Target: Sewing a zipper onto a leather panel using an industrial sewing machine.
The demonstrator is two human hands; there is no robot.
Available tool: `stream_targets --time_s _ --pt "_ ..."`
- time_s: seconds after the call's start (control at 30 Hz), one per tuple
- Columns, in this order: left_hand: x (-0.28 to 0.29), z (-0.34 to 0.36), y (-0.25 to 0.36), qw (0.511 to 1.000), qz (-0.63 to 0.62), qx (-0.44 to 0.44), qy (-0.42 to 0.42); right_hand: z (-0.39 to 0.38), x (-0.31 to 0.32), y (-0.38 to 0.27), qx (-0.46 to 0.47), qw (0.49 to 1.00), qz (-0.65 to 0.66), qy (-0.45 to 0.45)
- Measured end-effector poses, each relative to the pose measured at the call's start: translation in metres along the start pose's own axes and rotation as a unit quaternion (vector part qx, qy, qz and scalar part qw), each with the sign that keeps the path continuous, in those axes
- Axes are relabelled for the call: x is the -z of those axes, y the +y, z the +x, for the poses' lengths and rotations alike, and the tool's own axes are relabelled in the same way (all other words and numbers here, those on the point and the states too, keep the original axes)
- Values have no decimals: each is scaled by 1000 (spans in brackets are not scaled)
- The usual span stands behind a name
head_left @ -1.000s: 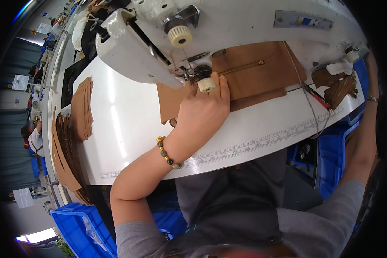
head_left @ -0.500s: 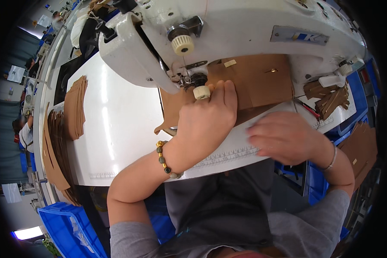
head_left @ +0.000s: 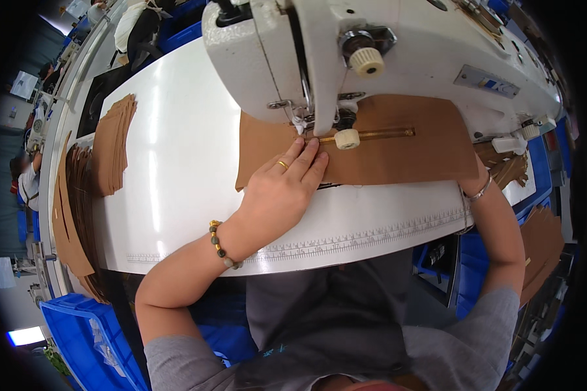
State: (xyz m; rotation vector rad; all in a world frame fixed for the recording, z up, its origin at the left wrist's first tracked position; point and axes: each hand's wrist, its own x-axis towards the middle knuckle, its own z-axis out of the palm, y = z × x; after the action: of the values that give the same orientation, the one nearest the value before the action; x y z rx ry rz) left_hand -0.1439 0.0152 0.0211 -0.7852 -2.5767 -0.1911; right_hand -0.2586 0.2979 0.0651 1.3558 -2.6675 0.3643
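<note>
The left hand (head_left: 277, 195) lies flat, likely guiding the brown piece (head_left: 385, 159) for sewing; next, the right hand (head_left: 475, 176) (can't tell its grip) should help it stay straight.

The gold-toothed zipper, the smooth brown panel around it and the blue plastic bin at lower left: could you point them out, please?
Gold-toothed zipper (head_left: 388, 134), head view: on its teeth.
Smooth brown panel (head_left: 398, 163), head view: on its face below the zipper.
Blue plastic bin (head_left: 72, 333), head view: on its wall.
</note>
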Motion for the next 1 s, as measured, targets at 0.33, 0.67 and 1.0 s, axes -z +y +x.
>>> stream_targets --time_s 0.33,0.67,1.0 --pt "20 0 -13 999 -29 24 -27 -50 86 -35 -232 963 -99 88" --pt "47 13 -60 963 -205 114 -135 2 -8 -58 -17 995 95 5" --pt "43 15 -64 954 -221 133 -152 15 2 -61 -77 988 73 -112"
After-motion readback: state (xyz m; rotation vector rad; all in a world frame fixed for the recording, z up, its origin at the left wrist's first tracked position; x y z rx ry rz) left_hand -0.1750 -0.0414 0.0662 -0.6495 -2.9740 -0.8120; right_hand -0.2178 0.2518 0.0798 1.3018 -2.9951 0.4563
